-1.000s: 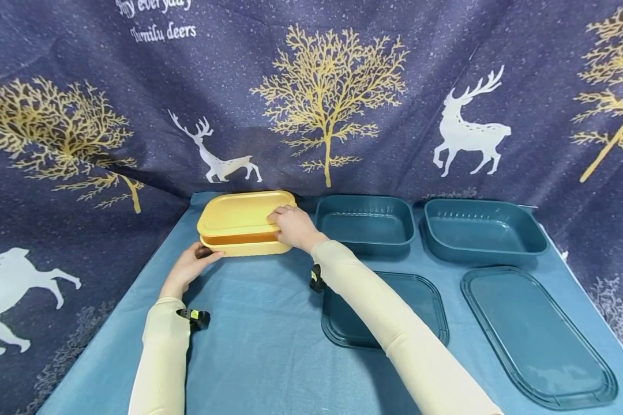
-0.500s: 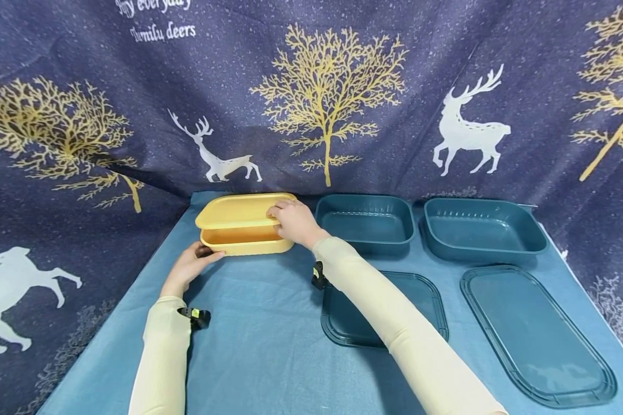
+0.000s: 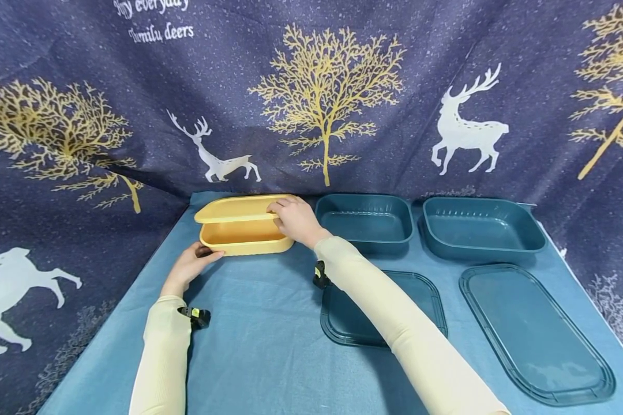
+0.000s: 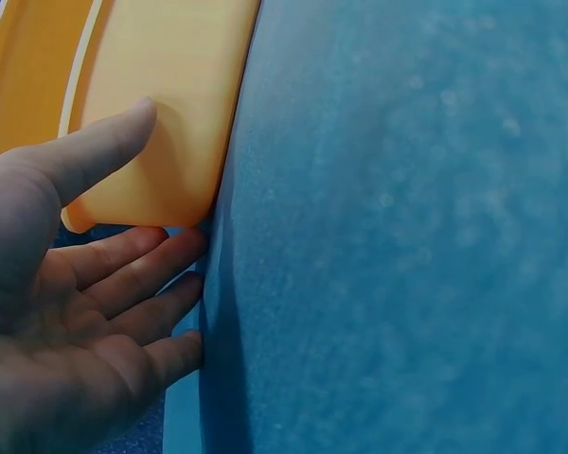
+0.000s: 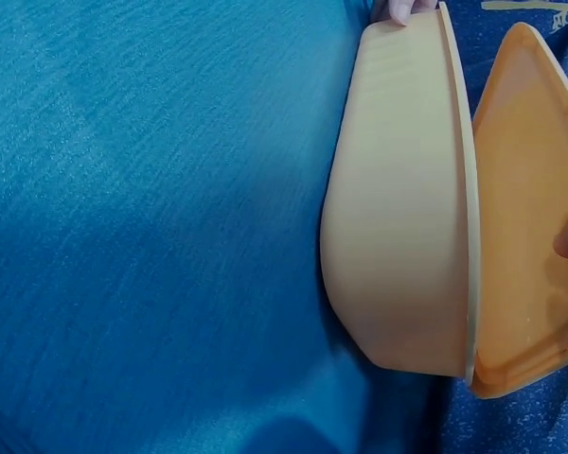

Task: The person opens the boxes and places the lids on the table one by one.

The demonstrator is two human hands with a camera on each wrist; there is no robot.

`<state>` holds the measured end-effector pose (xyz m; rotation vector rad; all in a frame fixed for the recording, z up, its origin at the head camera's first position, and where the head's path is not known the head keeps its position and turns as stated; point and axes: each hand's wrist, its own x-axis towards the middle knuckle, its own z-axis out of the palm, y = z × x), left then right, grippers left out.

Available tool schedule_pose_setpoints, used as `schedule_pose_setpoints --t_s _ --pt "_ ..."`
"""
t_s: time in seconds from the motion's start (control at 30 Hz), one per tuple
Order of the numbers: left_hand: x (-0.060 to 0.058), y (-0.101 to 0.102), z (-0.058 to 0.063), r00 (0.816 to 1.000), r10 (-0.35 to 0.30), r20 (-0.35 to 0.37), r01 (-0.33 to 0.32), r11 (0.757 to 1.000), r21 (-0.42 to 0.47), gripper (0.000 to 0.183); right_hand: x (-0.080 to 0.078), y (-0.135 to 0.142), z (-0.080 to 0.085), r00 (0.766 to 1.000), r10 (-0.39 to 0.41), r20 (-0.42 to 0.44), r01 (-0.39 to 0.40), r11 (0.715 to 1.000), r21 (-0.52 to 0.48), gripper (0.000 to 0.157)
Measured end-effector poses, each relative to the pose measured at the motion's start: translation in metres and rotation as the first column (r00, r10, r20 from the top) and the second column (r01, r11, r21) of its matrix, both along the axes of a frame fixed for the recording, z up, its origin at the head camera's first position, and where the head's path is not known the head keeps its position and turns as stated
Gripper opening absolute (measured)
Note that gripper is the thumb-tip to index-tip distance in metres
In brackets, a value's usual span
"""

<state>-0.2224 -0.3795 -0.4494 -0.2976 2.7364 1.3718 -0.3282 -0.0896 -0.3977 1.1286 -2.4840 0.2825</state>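
Note:
A yellow food container point(image 3: 259, 247) sits at the back left of the table. Its lid point(image 3: 233, 210) is tilted up at the front, so the orange inside shows. At the lid's front right corner, my right hand point(image 3: 297, 221) pinches the edge. In the right wrist view the lid point(image 5: 525, 189) stands apart from the container point(image 5: 402, 208) along the near side, with a fingertip on its underside. My left hand point(image 3: 189, 266) rests at the container's left front corner. The left wrist view shows the thumb straight along the front wall point(image 4: 185, 85), fingers loosely bent beside the end.
Two dark teal containers point(image 3: 366, 246) point(image 3: 485, 252) stand along the back, right of the yellow one. Before them lie two teal lids point(image 3: 420, 300) point(image 3: 537, 334); my right forearm passes over the nearer-middle one. A patterned cloth point(image 3: 311, 86) hangs directly behind the table.
My right hand has raised the front edge of the yellow lid and tipped it backward, widening the gap. The left hand has stayed at the container's corner.

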Motion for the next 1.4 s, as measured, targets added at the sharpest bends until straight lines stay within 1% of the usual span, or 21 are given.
schedule_pose_setpoints --t_s 0.2,0.3,0.63,0.87,1.03,1.13,1.2,1.3,1.4 --pt "0.001 0.001 -0.002 1.000 0.009 -0.002 -0.009 1.000 -0.003 0.082 0.001 0.004 0.003 0.998 -0.001 -0.059 -0.004 0.997 -0.076 0.024" --pt "0.001 0.002 -0.003 1.000 0.011 0.002 -0.011 1.000 -0.005 0.080 0.002 0.006 0.006 0.997 -0.008 -0.082 0.000 0.996 -0.091 0.023" --pt "0.001 0.003 -0.002 1.000 0.008 0.007 -0.008 1.000 0.002 0.081 0.006 0.014 0.016 0.995 -0.022 -0.098 0.007 0.988 -0.153 0.022" --pt "-0.001 0.003 0.000 1.000 0.009 0.012 -0.009 1.000 -0.009 0.084 0.008 0.019 0.019 0.996 0.002 -0.093 -0.025 0.968 -0.251 0.023" --pt "-0.001 0.002 -0.001 1.000 0.011 0.020 -0.011 1.000 -0.012 0.087 0.011 0.020 0.023 0.997 0.029 -0.073 -0.049 0.957 -0.284 0.023" --pt "-0.001 0.001 -0.001 1.000 0.007 0.022 -0.007 1.000 -0.018 0.088 0.015 0.020 0.027 0.997 0.059 -0.054 -0.074 0.943 -0.325 0.023" --pt "-0.002 0.000 -0.001 1.000 0.006 0.020 -0.005 1.000 -0.021 0.086 0.018 0.019 0.030 0.996 0.085 -0.035 -0.092 0.928 -0.360 0.022" --pt "-0.002 -0.001 -0.001 1.000 -0.001 0.019 0.001 1.000 -0.014 0.082 0.025 0.019 0.035 0.993 0.117 0.011 -0.102 0.904 -0.415 0.022" --pt "-0.001 -0.003 0.001 1.000 -0.011 0.018 0.011 1.000 0.007 0.080 0.032 0.021 0.042 0.988 0.130 0.088 -0.075 0.883 -0.464 0.022"
